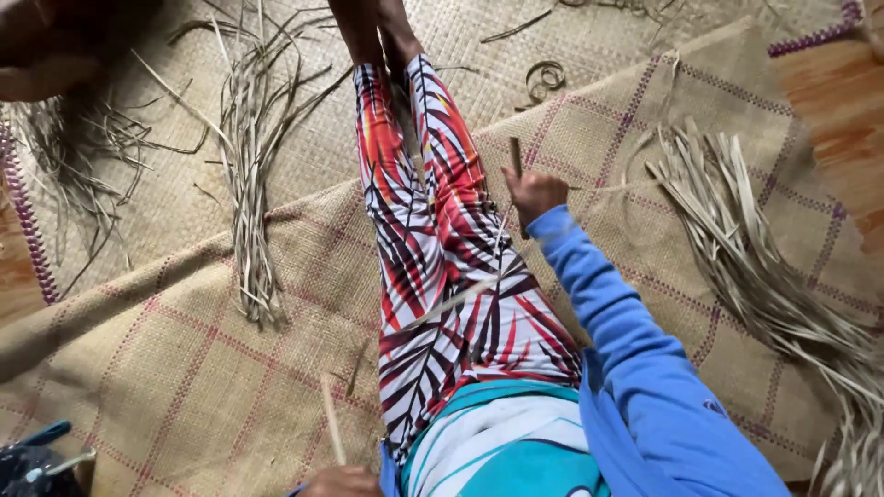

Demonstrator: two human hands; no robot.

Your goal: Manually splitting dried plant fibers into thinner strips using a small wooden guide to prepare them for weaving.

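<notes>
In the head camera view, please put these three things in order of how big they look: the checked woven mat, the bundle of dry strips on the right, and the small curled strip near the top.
1. The checked woven mat, by far the largest.
2. The bundle of dry strips on the right.
3. The small curled strip, though it lies farther from the camera, so it may look smaller than it is.

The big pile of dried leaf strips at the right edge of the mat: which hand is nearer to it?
Right. The right hand is raised over the patterned leggings, gripping a thin strip, left of the pile. The left hand sits at the bottom edge, much farther away.
</notes>
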